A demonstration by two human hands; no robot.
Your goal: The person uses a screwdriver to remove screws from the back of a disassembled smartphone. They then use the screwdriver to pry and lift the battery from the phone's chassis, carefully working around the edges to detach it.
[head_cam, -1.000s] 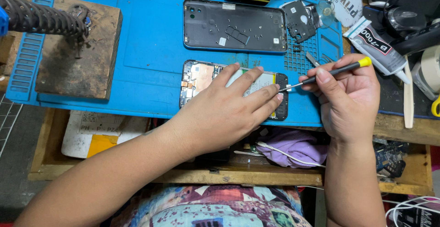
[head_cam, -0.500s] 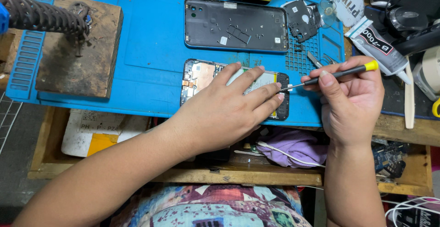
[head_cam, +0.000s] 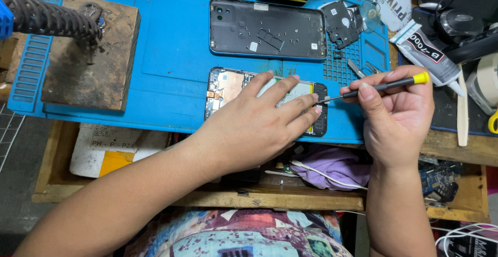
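An opened phone (head_cam: 226, 85) lies face down on the blue work mat (head_cam: 171, 54), its circuit board and battery showing. My left hand (head_cam: 259, 124) presses flat on it, fingers spread over the battery. My right hand (head_cam: 397, 114) grips a thin screwdriver (head_cam: 384, 86) with a black shaft and yellow end. Its tip touches the phone's right end, beside my left fingertips. The phone's removed back cover (head_cam: 267, 29) rests on the mat farther back, inner side up.
A wooden block (head_cam: 91, 54) with a coiled soldering-iron holder (head_cam: 49, 18) sits at the left. A glue tube (head_cam: 428, 54), a small black plastic part (head_cam: 340, 23), tweezers and other tools crowd the right. A purple cloth (head_cam: 334, 166) and cable lie on the shelf below.
The screwdriver's yellow end has risen slightly and shifted right. My left hand stays pressed on the phone.
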